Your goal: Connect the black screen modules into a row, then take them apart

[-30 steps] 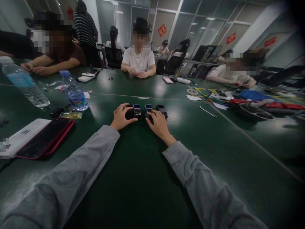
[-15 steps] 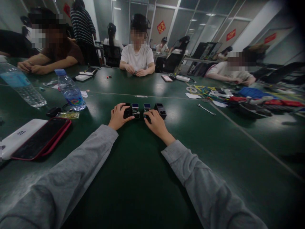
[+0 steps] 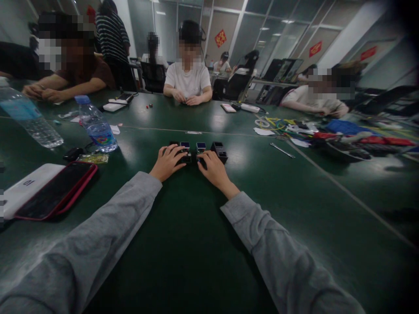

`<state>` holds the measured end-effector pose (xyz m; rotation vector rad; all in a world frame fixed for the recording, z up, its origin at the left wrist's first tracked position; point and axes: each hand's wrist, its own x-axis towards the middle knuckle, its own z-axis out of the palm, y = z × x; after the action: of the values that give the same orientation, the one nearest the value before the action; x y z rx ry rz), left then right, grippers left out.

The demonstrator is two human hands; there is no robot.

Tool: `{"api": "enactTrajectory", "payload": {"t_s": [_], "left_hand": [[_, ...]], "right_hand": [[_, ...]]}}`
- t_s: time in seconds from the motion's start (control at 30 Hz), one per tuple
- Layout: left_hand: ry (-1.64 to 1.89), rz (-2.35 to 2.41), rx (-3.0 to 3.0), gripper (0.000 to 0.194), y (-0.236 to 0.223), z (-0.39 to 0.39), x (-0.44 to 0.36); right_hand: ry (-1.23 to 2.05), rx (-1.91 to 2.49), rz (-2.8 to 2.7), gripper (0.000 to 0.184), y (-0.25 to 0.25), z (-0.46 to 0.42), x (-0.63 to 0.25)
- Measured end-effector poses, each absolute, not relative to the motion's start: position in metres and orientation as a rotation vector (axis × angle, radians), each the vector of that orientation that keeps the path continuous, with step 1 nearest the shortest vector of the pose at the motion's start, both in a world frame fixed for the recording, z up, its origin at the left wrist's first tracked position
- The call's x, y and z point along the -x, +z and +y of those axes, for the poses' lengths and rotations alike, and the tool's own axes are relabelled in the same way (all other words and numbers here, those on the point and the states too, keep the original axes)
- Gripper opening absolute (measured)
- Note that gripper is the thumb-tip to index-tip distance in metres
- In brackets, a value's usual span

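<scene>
Two small black electronic modules with little screens stand side by side in front of me. My left hand [image 3: 167,162] has its fingers over the left module [image 3: 185,145] and its thumb at the near side, gripping it. A dark case [image 3: 174,143] is mostly hidden behind those fingers. On the right module [image 3: 200,145], my right hand [image 3: 213,168] rests with thumb and fingertips closed around its near part. An open black case [image 3: 220,151] sits just beyond the right fingers. Fine details under the fingertips are too small to make out.
Water bottles [image 3: 97,126], a phone [image 3: 55,192] and a white device [image 3: 31,183] lie on the left of the green table [image 3: 183,244]. A wrench [image 3: 282,150] and a heap of cables and tools [image 3: 343,135] are at the right. Several people sit around.
My left hand's fingers have moved right, off the dark case and onto the left module. The right hand stays at its module.
</scene>
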<state>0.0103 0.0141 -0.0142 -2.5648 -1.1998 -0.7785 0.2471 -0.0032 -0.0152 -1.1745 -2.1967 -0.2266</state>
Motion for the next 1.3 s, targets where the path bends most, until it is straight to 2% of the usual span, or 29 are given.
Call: {"api": "enactTrajectory", "payload": {"t_s": [0.17,0.3,0.4,0.5,0.77,1.0,1.3], "left_hand": [[-0.783,-1.179,2.551,0.041,-0.012,0.012,-0.012],[-0.979,-1.273,2.535,0.047,-0.01,0.013,-0.01],[-1.225,-1.419,2.468,0.037,-0.012,0.019,-0.005],[-1.304,-1.498,2.465,0.029,-0.017,0.024,-0.001],[-1.203,-1.607,2.506,0.035,-0.016,0.021,-0.002],[-1.119,-1.604,2.408,0.038,-0.017,0.019,-0.007],[-0.88,-1.249,2.497,0.039,-0.007,0.007,-0.011]], "right_hand": [[-0.233,1.176,-2.201,0.026,-0.014,-0.004,-0.247],[-0.303,1.275,-2.012,0.03,-0.014,-0.005,-0.247],[-0.326,1.405,-1.816,0.032,-0.018,-0.001,-0.251],[-0.292,1.491,-1.719,0.039,-0.026,0.007,-0.255],[-0.178,1.403,-1.808,0.047,-0.035,0.016,-0.263],[-0.195,1.343,-1.833,0.039,-0.03,0.016,-0.264],[-0.131,1.323,-1.826,0.036,-0.025,0.011,-0.263]]}}
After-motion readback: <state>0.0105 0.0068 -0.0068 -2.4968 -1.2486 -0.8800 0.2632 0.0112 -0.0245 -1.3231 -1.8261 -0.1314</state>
